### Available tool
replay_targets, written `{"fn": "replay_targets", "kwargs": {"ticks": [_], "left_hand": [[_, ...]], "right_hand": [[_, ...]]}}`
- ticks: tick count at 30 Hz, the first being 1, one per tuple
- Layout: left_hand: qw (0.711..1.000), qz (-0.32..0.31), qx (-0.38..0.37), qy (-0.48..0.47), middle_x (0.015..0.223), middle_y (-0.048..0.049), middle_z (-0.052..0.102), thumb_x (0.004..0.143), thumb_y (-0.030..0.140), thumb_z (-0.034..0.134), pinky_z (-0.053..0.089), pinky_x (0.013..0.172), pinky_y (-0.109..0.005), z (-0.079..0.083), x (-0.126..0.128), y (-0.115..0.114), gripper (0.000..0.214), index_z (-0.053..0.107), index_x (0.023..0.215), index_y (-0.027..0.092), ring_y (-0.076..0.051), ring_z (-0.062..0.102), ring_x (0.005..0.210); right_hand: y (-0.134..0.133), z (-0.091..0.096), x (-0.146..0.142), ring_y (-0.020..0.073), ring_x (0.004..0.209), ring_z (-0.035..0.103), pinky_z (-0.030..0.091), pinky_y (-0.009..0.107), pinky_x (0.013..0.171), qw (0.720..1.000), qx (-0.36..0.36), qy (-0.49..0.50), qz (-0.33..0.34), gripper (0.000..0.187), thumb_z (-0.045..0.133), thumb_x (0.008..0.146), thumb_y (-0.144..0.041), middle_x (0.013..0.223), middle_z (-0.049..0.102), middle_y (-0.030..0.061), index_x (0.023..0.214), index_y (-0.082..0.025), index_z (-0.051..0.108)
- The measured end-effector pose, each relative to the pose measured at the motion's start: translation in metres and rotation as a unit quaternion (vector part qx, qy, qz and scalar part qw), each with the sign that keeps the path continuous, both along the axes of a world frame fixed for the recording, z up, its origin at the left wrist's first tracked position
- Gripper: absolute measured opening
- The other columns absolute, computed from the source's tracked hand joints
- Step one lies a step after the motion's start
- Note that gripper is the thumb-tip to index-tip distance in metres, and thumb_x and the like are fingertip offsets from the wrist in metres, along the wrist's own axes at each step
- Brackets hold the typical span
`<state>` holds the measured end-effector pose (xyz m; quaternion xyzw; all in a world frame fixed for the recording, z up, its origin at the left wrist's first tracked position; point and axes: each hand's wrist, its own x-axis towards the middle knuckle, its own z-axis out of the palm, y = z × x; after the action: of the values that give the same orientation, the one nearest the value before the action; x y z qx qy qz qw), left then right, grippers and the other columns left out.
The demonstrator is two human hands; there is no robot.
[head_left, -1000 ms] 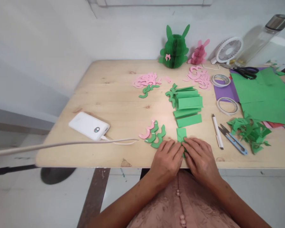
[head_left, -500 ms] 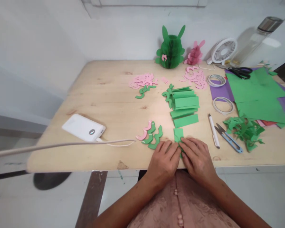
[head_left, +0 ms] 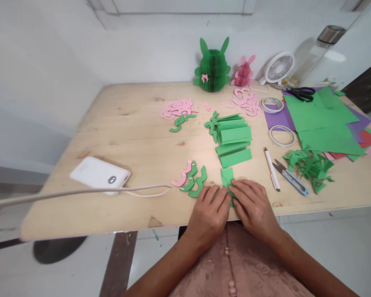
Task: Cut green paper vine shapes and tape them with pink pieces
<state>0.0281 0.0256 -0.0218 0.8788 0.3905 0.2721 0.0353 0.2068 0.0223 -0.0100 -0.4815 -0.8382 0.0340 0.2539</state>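
A small green paper strip (head_left: 226,175) lies at the table's front edge, its lower part mostly covered by my fingers. My left hand (head_left: 209,212) holds its left side, fingertips bent and pressed together on it. From the right, my right hand (head_left: 255,204) grips the same strip, its fingers close to those of the left. Just left of my hands lie wavy green cutouts (head_left: 198,182) and a pink wavy cutout (head_left: 181,176). Beyond the strip stand several folded green paper pieces (head_left: 235,135), with more green cutouts (head_left: 212,126) beside them.
At right lie a white pen (head_left: 272,170), blue thread snips (head_left: 291,177), green scraps (head_left: 311,167), tape rolls (head_left: 272,105), coloured sheets (head_left: 324,123) and black scissors (head_left: 301,93). A green paper rabbit (head_left: 212,70) and a fan (head_left: 278,68) stand behind. A white power bank (head_left: 100,174) trails a cable.
The view has shifted slightly, so the table's things appear further left. Both my hands stay on the green paper strip with hardly any movement of the fingers.
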Motion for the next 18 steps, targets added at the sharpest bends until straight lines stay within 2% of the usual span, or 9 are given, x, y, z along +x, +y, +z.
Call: {"fn": "replay_targets", "kwargs": {"ticks": [5, 9, 13, 18], "left_hand": [[1.000, -0.004, 0.004, -0.002, 0.111, -0.0111, 0.065, 0.087, 0.015, 0.053, 0.045, 0.093, -0.045, 0.001, 0.000, 0.000, 0.023, 0.062, 0.108, 0.013, -0.025, 0.055, 0.106], [1.000, -0.004, -0.002, -0.005, 0.111, -0.0117, 0.065, 0.087, 0.014, 0.052, 0.046, 0.093, -0.044, 0.001, -0.001, 0.000, 0.022, 0.062, 0.108, 0.013, -0.025, 0.055, 0.106], [1.000, -0.004, -0.002, -0.010, 0.111, -0.0118, 0.065, 0.088, 0.014, 0.051, 0.045, 0.093, -0.045, 0.001, -0.001, 0.001, 0.023, 0.062, 0.108, 0.013, -0.025, 0.055, 0.106], [1.000, -0.004, 0.002, -0.010, 0.113, -0.0121, 0.065, 0.087, 0.014, 0.052, 0.046, 0.092, -0.045, -0.001, -0.001, 0.001, 0.023, 0.062, 0.107, 0.012, -0.026, 0.054, 0.106]], "right_hand": [[-0.001, 0.009, 0.015, 0.0260, 0.109, 0.060, 0.045, 0.046, 0.092, 0.999, 0.032, 0.029, -0.021, 0.037, 0.054, 0.084, -0.012, 0.115, 0.069, 0.0094, 0.119, -0.020, 0.062], [0.000, 0.016, 0.043, 0.0257, 0.104, 0.064, 0.046, 0.045, 0.091, 0.993, 0.084, 0.035, -0.081, 0.041, 0.056, 0.083, -0.011, 0.111, 0.070, 0.0086, 0.121, -0.023, 0.061], [0.005, 0.021, 0.081, 0.0266, 0.098, 0.066, 0.048, 0.046, 0.090, 0.978, 0.145, -0.020, -0.148, 0.034, 0.060, 0.082, -0.011, 0.106, 0.072, 0.0096, 0.114, -0.021, 0.063], [0.009, 0.029, 0.125, 0.0316, 0.093, 0.068, 0.050, 0.046, 0.085, 0.953, 0.176, -0.085, -0.231, 0.027, 0.061, 0.082, -0.014, 0.098, 0.073, 0.0115, 0.107, -0.019, 0.066]]}}
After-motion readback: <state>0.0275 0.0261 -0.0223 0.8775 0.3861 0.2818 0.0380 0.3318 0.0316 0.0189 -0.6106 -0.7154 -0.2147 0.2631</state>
